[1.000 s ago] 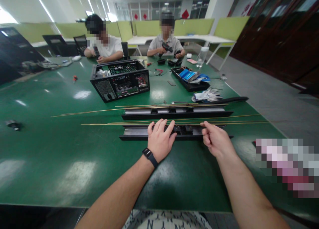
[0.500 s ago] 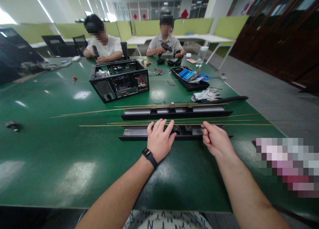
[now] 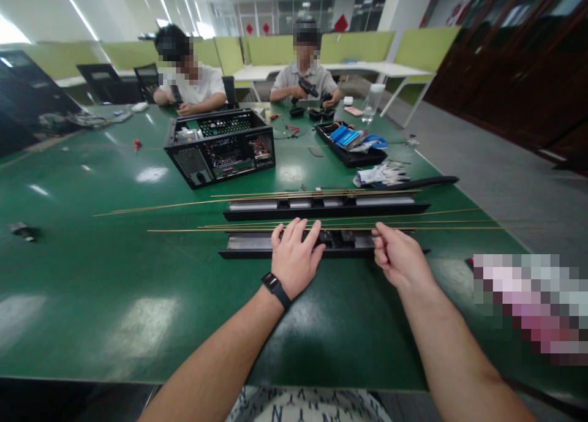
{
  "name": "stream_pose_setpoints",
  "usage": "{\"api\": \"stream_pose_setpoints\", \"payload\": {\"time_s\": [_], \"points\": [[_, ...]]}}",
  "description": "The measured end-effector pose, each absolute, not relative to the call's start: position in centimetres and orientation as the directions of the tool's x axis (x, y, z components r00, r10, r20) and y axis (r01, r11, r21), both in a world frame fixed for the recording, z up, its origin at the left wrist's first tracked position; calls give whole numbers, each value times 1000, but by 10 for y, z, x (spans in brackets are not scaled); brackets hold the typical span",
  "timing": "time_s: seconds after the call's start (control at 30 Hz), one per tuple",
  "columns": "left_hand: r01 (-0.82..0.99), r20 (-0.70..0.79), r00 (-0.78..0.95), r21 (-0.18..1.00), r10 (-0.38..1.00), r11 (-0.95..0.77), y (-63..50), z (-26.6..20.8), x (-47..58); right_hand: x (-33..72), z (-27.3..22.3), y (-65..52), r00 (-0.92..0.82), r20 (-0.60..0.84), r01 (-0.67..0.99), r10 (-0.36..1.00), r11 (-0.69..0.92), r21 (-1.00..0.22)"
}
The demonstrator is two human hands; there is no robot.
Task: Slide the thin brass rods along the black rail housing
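My left hand [image 3: 296, 258] lies over the nearer black-edged metal rail [image 3: 250, 243], fingers spread and fingertips reaching the thin brass-coloured rods [image 3: 179, 231] along its far side. Farther right, my right hand [image 3: 399, 255] is closed, thumb and forefinger pinched at the rail's far edge, right by the rods. What sits in that pinch is too small to make out. Black blocks [image 3: 342, 239] show in the rail's channel between my hands. A second, similar rail [image 3: 257, 212] lies parallel just beyond, with more thin rods [image 3: 156, 207] along it.
An open black computer case [image 3: 220, 152] stands beyond the rails. At the back right are a black tray [image 3: 351, 158] with blue items, gloves [image 3: 383, 174] and a water jug [image 3: 372, 102]. Two people [image 3: 195, 85] work across the green table [image 3: 114, 263], one holding a power drill [image 3: 307, 86].
Almost nothing differs. Both hands keep their places on the near rail, and the view has shifted very slightly.
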State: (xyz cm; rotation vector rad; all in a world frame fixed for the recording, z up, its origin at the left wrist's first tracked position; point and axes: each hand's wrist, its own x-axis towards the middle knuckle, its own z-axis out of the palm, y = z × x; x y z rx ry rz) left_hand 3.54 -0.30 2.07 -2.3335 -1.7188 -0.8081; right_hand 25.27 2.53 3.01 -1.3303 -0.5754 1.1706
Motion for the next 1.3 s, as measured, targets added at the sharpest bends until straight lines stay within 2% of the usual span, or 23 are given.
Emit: {"api": "stream_pose_setpoints", "payload": {"time_s": [0.33,0.73,1.3], "points": [[921,501,204,194,841,-339,-3,21,36,251,32,24,327,-265,-319,907,-159,-934],[916,480,208,211,852,-343,-3,21,35,251,32,24,360,-281,-293,890,-178,-939],[920,478,213,194,852,-339,-4,22,35,251,35,24,368,-305,-349,878,-174,-921]]}}
